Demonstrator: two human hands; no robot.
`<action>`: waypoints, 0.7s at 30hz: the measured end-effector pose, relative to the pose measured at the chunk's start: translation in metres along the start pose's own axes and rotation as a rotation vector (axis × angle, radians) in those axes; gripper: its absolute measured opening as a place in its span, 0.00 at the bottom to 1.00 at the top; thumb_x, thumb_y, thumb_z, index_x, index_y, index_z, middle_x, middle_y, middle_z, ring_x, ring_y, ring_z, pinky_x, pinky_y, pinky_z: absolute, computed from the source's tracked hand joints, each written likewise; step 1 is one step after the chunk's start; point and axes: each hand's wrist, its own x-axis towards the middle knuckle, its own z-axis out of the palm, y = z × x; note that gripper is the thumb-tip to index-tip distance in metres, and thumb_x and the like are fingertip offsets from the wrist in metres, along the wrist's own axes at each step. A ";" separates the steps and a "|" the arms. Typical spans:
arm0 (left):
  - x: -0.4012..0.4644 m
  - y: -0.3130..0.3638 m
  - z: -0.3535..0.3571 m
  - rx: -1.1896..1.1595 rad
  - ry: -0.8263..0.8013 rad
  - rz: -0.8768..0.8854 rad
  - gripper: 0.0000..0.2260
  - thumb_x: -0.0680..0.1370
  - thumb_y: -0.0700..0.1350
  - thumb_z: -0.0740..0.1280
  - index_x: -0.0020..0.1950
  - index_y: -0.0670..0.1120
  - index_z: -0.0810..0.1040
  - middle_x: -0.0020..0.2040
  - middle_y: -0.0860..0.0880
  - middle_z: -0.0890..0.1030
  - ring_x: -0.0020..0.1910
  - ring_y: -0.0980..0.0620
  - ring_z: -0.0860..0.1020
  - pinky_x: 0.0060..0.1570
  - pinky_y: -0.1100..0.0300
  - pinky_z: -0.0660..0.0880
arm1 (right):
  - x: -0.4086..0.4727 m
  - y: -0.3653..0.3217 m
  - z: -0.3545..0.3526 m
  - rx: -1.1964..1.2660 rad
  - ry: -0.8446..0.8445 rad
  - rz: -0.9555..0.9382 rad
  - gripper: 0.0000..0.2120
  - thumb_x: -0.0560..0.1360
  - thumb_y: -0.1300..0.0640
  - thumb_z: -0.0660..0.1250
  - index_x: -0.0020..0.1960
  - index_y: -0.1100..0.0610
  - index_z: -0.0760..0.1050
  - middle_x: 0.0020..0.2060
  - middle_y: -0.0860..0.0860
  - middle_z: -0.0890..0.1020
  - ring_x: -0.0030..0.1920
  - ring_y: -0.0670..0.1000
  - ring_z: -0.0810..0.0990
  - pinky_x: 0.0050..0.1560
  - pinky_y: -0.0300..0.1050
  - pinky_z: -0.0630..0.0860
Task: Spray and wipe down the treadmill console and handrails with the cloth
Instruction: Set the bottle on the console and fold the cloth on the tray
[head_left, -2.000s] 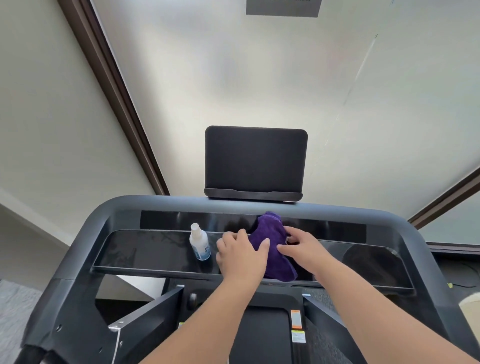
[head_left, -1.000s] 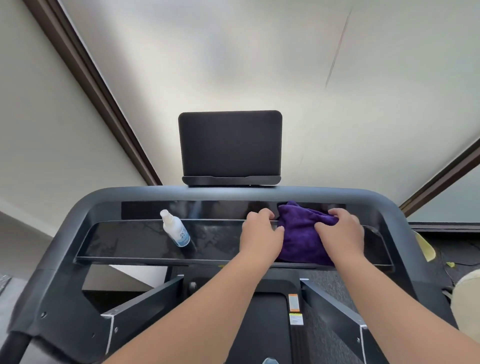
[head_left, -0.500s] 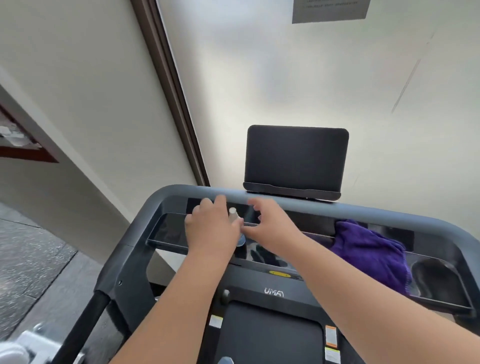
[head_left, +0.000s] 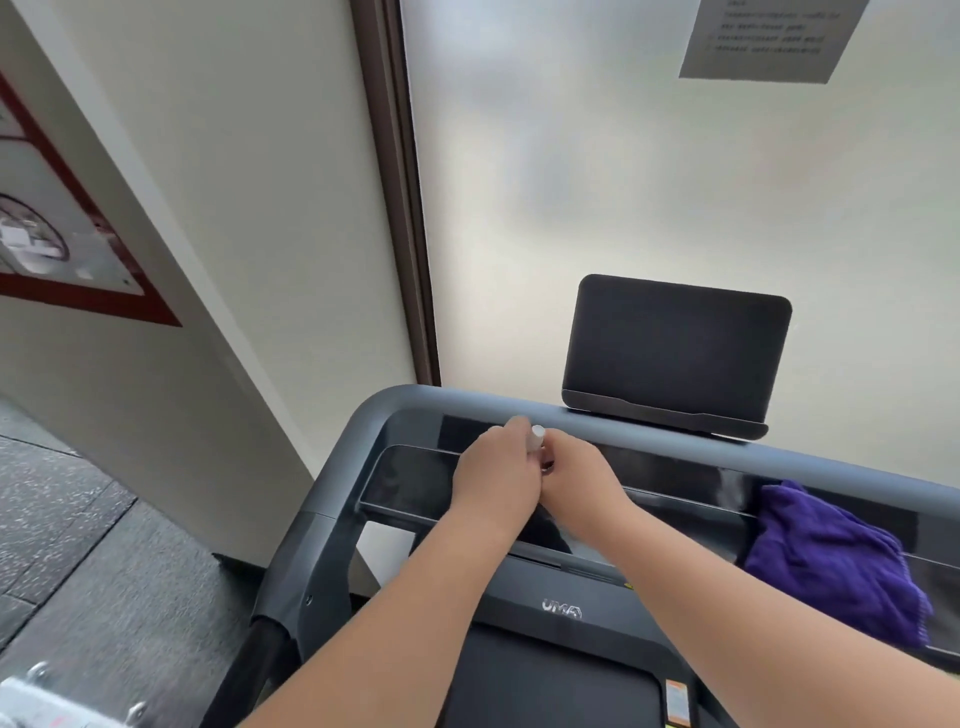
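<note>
Over the left part of the dark treadmill console (head_left: 410, 480), both my hands close around the small spray bottle (head_left: 537, 435); only its white cap shows between them. My left hand (head_left: 496, 473) grips the bottle from the left. My right hand (head_left: 579, 475) holds it from the right, fingers curled at its neck. The purple cloth (head_left: 826, 561) lies bunched on the console's right side, apart from both hands. The grey handrail (head_left: 675, 436) curves along the console's far edge and down the left side.
A dark tablet holder (head_left: 675, 348) stands on the rail behind the console. A frosted glass wall with a dark frame (head_left: 400, 208) is straight ahead, with a paper notice (head_left: 769, 36) at top right. Grey floor (head_left: 78, 545) lies left of the treadmill.
Both hands left the purple cloth on the console's right side and moved left to the spray bottle, which they now hold together. The view swung left.
</note>
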 end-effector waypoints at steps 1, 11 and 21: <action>0.005 -0.011 -0.008 -0.010 0.025 0.010 0.12 0.88 0.51 0.57 0.47 0.47 0.69 0.43 0.48 0.75 0.43 0.43 0.74 0.39 0.53 0.65 | 0.005 -0.011 0.006 0.003 -0.003 -0.009 0.07 0.75 0.57 0.64 0.39 0.48 0.73 0.33 0.46 0.82 0.35 0.49 0.78 0.36 0.47 0.74; 0.038 -0.104 -0.072 -0.068 0.091 -0.039 0.10 0.87 0.49 0.60 0.50 0.46 0.75 0.38 0.50 0.78 0.40 0.44 0.75 0.32 0.55 0.64 | 0.063 -0.096 0.071 -0.030 -0.129 -0.093 0.03 0.76 0.59 0.66 0.48 0.52 0.75 0.43 0.48 0.84 0.42 0.49 0.81 0.43 0.47 0.77; 0.047 -0.139 -0.095 0.034 0.140 -0.084 0.11 0.88 0.50 0.58 0.60 0.47 0.77 0.44 0.47 0.81 0.42 0.43 0.75 0.38 0.53 0.66 | 0.075 -0.118 0.104 -0.058 -0.119 -0.114 0.12 0.81 0.54 0.62 0.63 0.54 0.77 0.48 0.52 0.86 0.49 0.53 0.83 0.52 0.50 0.80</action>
